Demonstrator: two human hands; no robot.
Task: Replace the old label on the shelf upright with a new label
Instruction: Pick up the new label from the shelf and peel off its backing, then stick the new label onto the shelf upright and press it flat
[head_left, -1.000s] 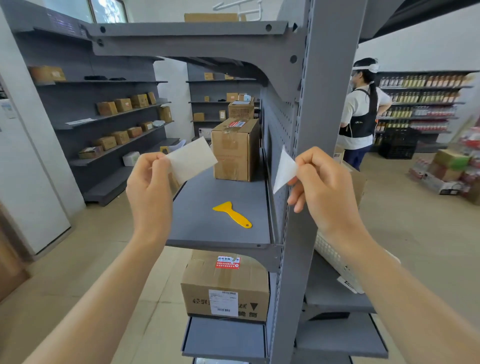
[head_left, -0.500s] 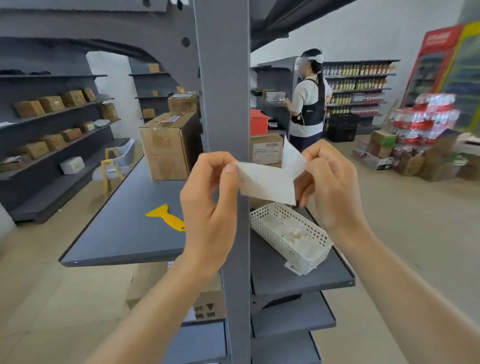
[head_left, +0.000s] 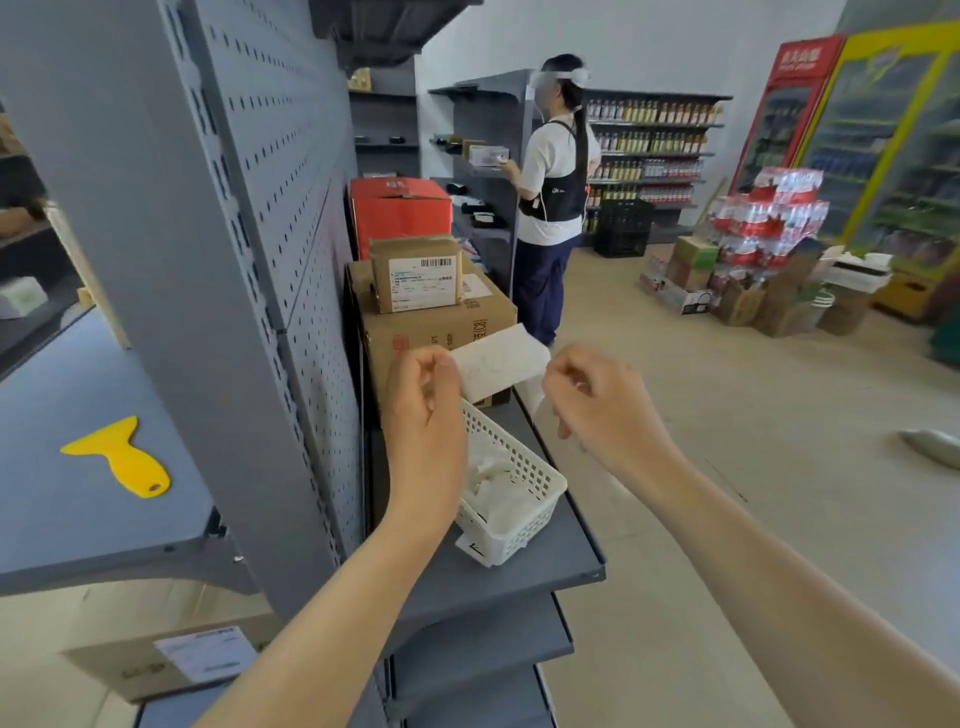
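My left hand (head_left: 423, 395) pinches one end of a white label sheet (head_left: 498, 361), held flat above a white plastic basket (head_left: 519, 499). My right hand (head_left: 597, 405) is closed beside the sheet's other end, with a smaller white paper piece (head_left: 534, 397) hanging from its fingers. Both hands hover to the right of the grey shelf upright (head_left: 156, 249), clear of it. A yellow scraper (head_left: 122, 457) lies on the grey shelf left of the upright. No label shows on the upright's visible face.
Cardboard boxes (head_left: 431, 312) and a red box (head_left: 400, 213) stand on the shelf behind the basket. A person (head_left: 553, 197) stands at shelves in the aisle beyond. Stacked bottle packs (head_left: 763, 228) and drink coolers (head_left: 883, 130) are at the far right.
The view has swung right, round the upright. My hands have moved with the white sheet from in front of the upright to above the basket on the right-hand shelf.
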